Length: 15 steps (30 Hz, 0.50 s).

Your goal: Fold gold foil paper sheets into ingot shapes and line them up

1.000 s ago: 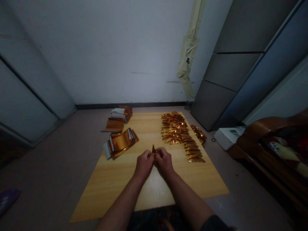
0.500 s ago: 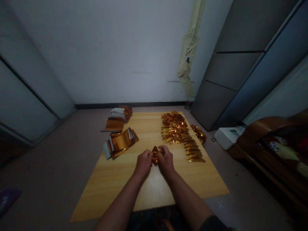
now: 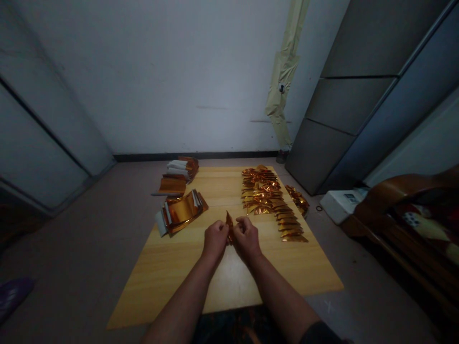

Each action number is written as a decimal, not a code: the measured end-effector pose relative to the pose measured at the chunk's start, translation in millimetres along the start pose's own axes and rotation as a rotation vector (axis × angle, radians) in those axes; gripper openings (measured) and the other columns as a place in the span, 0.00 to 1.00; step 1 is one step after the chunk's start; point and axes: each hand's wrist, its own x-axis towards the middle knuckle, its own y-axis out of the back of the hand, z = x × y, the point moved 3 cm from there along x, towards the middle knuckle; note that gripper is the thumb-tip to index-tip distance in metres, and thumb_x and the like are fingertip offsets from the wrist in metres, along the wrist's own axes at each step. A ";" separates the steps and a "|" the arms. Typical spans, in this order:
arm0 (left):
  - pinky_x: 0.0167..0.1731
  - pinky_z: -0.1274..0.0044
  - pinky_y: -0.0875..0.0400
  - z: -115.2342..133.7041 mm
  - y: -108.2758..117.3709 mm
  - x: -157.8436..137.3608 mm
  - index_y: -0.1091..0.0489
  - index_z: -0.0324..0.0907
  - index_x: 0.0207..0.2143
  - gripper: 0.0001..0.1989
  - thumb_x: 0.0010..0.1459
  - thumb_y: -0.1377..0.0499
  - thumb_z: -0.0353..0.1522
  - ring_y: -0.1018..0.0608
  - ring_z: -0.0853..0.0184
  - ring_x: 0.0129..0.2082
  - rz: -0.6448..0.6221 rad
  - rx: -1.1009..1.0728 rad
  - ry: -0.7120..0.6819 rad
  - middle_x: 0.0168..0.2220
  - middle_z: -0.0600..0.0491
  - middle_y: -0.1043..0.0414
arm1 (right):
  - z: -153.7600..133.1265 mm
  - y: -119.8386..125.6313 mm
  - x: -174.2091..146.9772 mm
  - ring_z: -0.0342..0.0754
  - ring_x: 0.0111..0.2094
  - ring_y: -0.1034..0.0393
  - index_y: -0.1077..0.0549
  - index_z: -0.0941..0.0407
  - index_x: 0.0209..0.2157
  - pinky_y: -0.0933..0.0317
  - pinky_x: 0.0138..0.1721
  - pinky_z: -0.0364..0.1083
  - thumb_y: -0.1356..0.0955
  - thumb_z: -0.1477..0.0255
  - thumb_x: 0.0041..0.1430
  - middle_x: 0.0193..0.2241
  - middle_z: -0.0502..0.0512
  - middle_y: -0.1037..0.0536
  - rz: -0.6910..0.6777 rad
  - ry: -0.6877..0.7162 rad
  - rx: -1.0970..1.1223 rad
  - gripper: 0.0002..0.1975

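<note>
Between my two hands, over the near middle of the wooden board (image 3: pixel 172 282), is a folded piece of gold foil paper (image 3: pixel 230 222) with its pointed tip facing away from me. My left hand (image 3: pixel 215 238) pinches its left side, fingers closed. On the other side my right hand (image 3: pixel 247 236) grips it between thumb and bent fingers. Both hands partly hide the foil. To the left lies a stack of flat gold foil sheets (image 3: pixel 181 210) with pale backs. Folded gold foil pieces (image 3: pixel 261 191) lie in overlapping rows to the right.
More foil sheets (image 3: pixel 172 185) lie at the board's far left edge. A heap of shiny foil pieces (image 3: pixel 297 198) sits beyond the right edge. A grey fridge (image 3: pixel 333 105), a white box (image 3: pixel 339 205) and a wooden bench (image 3: pixel 380 200) stand right. A purple object (image 3: pixel 14 296) is on the floor left.
The foil piece in my hands has gone from spread wide to narrower, its tip pointing up more sharply. My hands stay almost in place, and the view has shifted slightly.
</note>
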 end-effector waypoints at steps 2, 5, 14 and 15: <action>0.21 0.80 0.40 -0.8 0.4 3.5 0.36 0.43 0.18 0.10 0.50 0.46 0.35 0.30 0.70 0.18 0.039 0.030 -0.003 0.15 0.58 0.35 | -4.3 0.0 -2.1 0.42 0.20 0.39 0.29 0.56 0.35 0.44 0.22 0.40 0.35 0.68 0.47 0.19 0.44 0.32 -0.012 0.015 -0.026 0.11; 0.21 0.80 0.41 -1.4 1.2 6.2 0.36 0.42 0.18 0.10 0.50 0.46 0.34 0.31 0.70 0.20 0.070 0.051 -0.011 0.16 0.58 0.35 | -6.1 -0.9 -4.4 0.42 0.21 0.38 0.28 0.56 0.36 0.43 0.23 0.40 0.34 0.68 0.46 0.21 0.45 0.29 -0.040 0.022 -0.041 0.13; 0.16 0.80 0.41 2.6 1.0 -1.5 0.36 0.43 0.23 0.11 0.53 0.48 0.38 0.34 0.71 0.12 -0.014 -0.084 0.100 0.13 0.60 0.39 | 11.2 -2.2 1.9 0.43 0.22 0.37 0.28 0.57 0.36 0.43 0.26 0.41 0.37 0.69 0.50 0.20 0.45 0.30 -0.031 0.039 -0.074 0.12; 0.16 0.80 0.41 3.0 1.1 -1.7 0.36 0.43 0.22 0.11 0.54 0.48 0.38 0.34 0.71 0.12 -0.022 -0.070 0.092 0.12 0.60 0.39 | 11.4 -1.7 2.5 0.43 0.22 0.38 0.28 0.57 0.36 0.43 0.26 0.41 0.37 0.69 0.50 0.20 0.45 0.31 -0.029 0.039 -0.067 0.12</action>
